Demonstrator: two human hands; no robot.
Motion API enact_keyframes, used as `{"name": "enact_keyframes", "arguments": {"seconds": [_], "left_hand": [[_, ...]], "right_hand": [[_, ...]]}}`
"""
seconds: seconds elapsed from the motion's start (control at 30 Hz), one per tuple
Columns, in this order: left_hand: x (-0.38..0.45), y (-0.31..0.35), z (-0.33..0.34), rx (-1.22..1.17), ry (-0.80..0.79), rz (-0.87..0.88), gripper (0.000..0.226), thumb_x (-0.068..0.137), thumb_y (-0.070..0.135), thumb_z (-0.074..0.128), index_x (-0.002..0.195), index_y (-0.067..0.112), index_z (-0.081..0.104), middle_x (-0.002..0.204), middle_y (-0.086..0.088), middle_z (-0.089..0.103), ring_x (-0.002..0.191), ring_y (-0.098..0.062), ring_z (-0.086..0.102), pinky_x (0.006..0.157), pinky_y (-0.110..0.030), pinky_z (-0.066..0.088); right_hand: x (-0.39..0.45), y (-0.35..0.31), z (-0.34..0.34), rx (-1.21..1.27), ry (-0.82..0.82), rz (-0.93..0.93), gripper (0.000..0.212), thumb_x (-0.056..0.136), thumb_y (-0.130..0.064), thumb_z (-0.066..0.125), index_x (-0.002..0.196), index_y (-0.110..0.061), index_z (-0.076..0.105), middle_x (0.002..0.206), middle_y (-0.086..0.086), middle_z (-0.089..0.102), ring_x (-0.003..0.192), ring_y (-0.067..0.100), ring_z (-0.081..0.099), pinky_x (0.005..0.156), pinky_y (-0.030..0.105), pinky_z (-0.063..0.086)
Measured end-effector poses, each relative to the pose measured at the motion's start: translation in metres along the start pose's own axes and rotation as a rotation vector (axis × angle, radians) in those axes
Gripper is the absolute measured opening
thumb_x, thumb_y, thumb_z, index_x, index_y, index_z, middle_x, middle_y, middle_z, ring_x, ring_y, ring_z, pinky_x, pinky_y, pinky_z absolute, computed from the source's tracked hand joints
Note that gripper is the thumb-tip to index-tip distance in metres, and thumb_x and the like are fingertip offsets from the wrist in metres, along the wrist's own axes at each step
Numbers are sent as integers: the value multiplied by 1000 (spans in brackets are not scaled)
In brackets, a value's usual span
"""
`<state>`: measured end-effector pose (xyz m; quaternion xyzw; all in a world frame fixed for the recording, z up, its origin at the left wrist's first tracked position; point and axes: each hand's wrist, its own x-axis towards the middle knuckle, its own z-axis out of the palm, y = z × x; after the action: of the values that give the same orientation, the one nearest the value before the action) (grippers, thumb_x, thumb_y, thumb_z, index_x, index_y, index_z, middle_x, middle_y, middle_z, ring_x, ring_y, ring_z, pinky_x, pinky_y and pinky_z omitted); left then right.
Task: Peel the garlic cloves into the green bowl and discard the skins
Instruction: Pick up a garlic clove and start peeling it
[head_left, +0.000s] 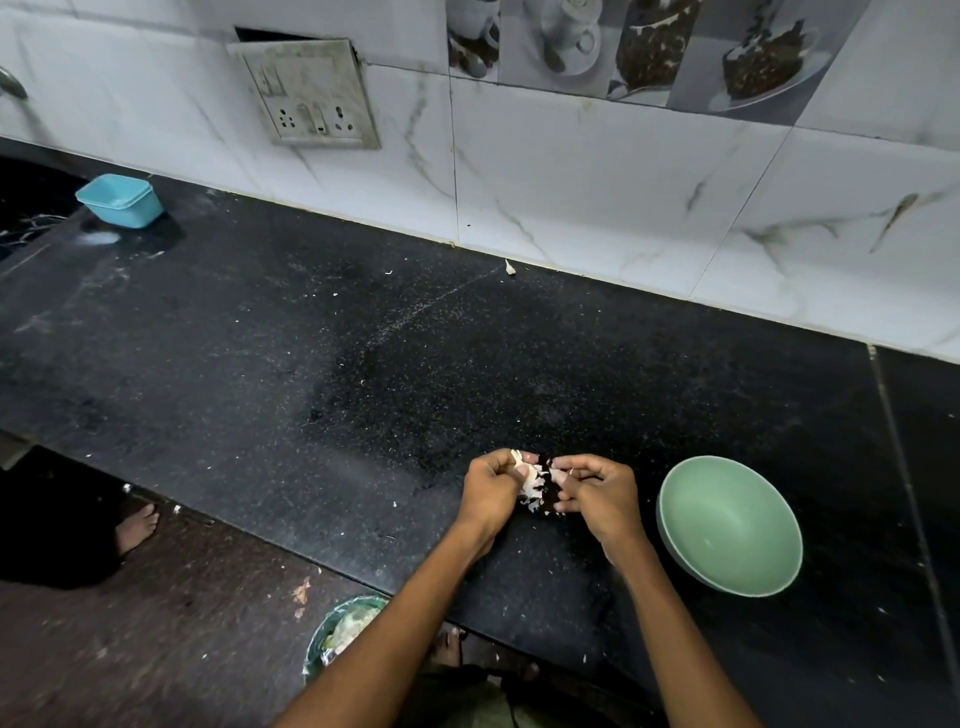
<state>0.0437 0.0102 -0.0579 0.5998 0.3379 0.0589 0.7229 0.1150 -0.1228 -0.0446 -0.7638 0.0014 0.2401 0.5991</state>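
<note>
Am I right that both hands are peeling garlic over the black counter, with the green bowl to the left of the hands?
Not quite: the head view shows the green bowl to the right of the hands, beside the right hand. The left hand and right hand do work the garlic over the black counter.

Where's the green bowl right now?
In the head view, the green bowl sits on the black counter at lower right, just beside the right hand.

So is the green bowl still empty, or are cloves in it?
Empty. The green bowl sits upright on the counter, and its whole inside shows smooth and bare, with no cloves or skins in it.
</note>
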Motion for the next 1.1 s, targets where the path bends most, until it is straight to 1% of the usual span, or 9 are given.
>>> {"name": "enact_keyframes", "arguments": {"seconds": [0.17,0.27,0.37,0.5,0.63,0.73,0.83,0.97,1.1], "left_hand": [[-2,0,2,90,15,20,25,89,-7,65,100,11,77,84,0,73,67,-3,60,62,-19,48],[-1,0,2,146,45,46,29,84,-7,69,97,17,78,91,-3,76,72,-7,64,66,-24,52],[-1,5,1,137,58,34,32,77,-12,74,95,14,74,89,-8,74,75,-16,68,72,-35,59],[-5,10,0,96,44,39,27,73,-19,74,87,4,71,80,-12,76,77,-27,76,72,-39,63],[-7,10,-5,111,25,35,23,70,-17,80,80,3,74,74,-12,76,73,-23,76,69,-33,62],[-7,12,-7,128,25,57,19,69,-15,82,81,-1,77,76,-12,77,72,-21,75,66,-28,60],[-6,15,-9,75,38,35,16,69,-11,83,80,0,77,76,-13,77,69,-19,74,66,-26,59],[-4,18,-8,-18,51,-37,14,76,-13,76,83,-2,76,76,-16,76,62,-18,67,58,-24,55],[-4,17,-7,-43,14,-59,19,83,-15,67,84,3,73,65,-1,71,55,-5,60,54,-18,48]], "right_hand": [[5,3,-4,-321,79,-130,29,82,5,76,91,-23,77,94,-1,72,76,10,72,74,29,62],[1,-3,-1,-403,97,-237,28,82,-1,80,98,-23,77,102,-8,67,81,4,68,76,16,53],[-1,-8,4,-347,47,-278,20,86,-9,80,102,-21,78,100,-9,69,83,1,67,74,9,50],[-7,-6,10,-304,-51,-261,18,84,-10,84,101,-15,80,95,-3,71,80,3,72,72,15,56],[-7,-2,12,-240,-32,-222,14,81,-7,86,94,-11,82,87,1,73,70,10,73,64,22,59],[-10,-3,14,-214,-30,-242,12,84,-2,82,93,-9,82,84,4,71,59,4,67,57,15,52],[-9,-5,15,-156,-40,-266,17,86,2,78,91,-14,82,86,6,71,61,6,68,57,18,54],[-4,-5,12,-32,-58,-248,32,89,6,73,86,-25,79,89,11,72,62,20,71,59,28,59],[-2,-4,12,-64,-94,-224,34,90,9,70,90,-24,78,99,11,72,75,14,73,59,26,59]]}}
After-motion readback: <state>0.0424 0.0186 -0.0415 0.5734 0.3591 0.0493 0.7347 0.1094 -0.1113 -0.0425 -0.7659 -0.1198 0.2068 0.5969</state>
